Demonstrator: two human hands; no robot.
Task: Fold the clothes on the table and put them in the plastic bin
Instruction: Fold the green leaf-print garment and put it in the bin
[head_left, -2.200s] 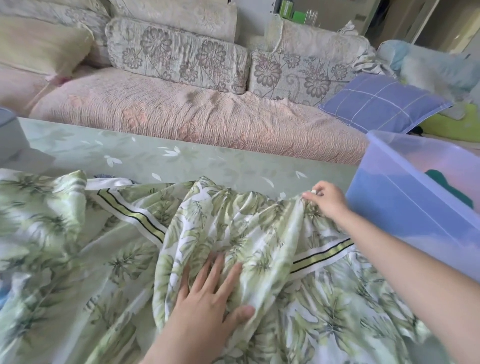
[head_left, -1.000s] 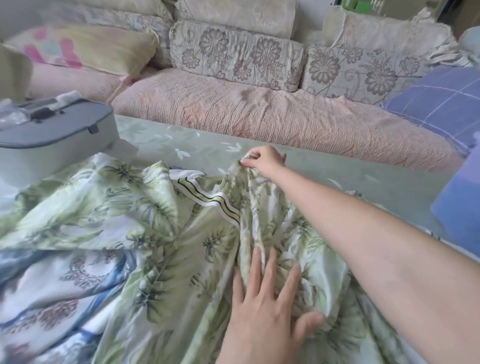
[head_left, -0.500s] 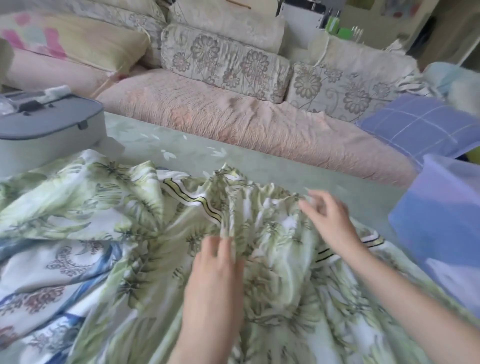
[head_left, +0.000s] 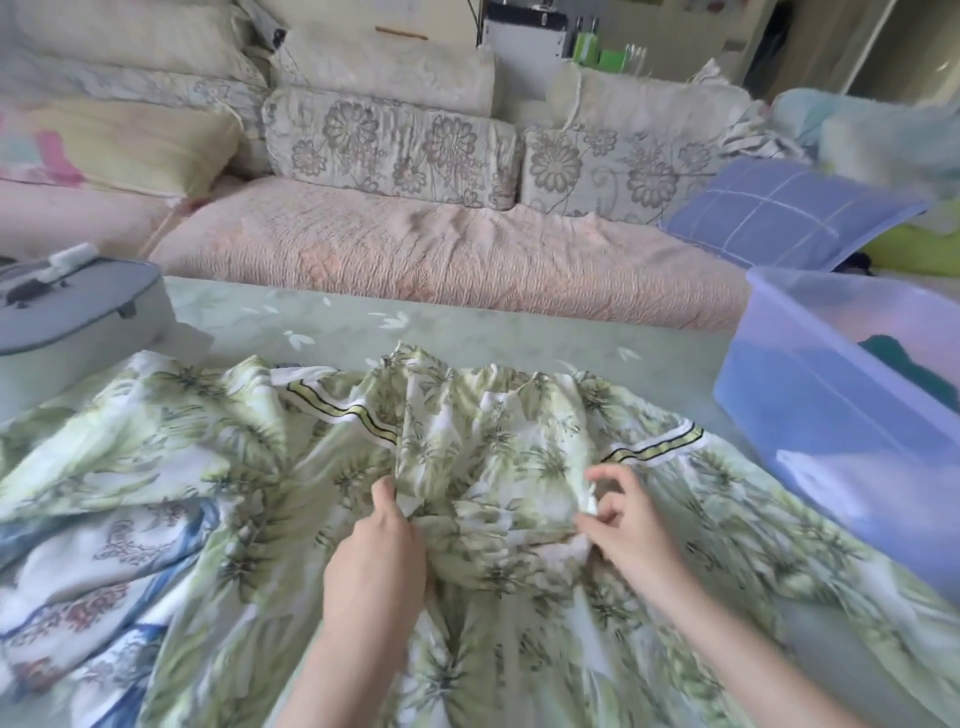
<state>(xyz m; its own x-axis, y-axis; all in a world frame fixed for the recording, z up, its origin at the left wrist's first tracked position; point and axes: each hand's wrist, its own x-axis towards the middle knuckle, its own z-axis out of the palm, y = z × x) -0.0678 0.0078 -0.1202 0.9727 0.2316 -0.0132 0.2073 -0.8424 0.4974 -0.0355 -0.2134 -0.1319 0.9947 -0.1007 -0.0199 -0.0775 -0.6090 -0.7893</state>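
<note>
Clothes situation: green leafy garment (head_left: 493, 441) sprawls left-to-right across the table (head_left: 467, 327), bunched under both hands. Left hand (head_left: 379, 556) grips a fold, right hand (head_left: 623, 525) pinches an edge; plastic bin (head_left: 831, 441) sits far right, nearer that hand.

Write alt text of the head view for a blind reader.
The left hand grips and the right hand pinches a crumpled green leaf-print fabric garment on a pale green table; a translucent blue plastic bin stands to its right.
</note>
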